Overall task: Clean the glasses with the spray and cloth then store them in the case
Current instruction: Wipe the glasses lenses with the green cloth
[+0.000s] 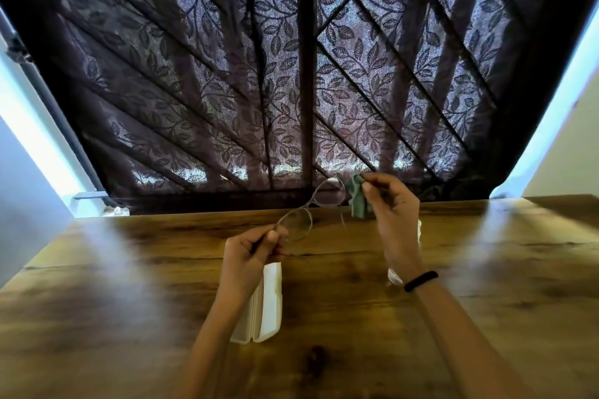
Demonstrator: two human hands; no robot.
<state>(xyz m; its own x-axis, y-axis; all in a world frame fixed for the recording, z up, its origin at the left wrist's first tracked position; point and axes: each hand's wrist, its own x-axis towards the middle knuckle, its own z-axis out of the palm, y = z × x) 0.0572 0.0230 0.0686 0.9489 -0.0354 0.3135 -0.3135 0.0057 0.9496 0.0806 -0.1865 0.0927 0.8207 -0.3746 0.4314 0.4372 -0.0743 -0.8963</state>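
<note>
My left hand (251,251) pinches the near temple end of the thin-framed glasses (311,207), holding them raised above the wooden table (129,285). My right hand (390,201) grips a green cloth (358,196) right beside the far lens. A white glasses case (267,308) lies open on the table under my left wrist. The clear spray bottle (395,275) is mostly hidden behind my right wrist; only its base and a white part show.
A dark curtain (291,74) with a leaf pattern hangs just beyond the table's far edge. Pale walls flank it left and right. A black band sits on my right wrist.
</note>
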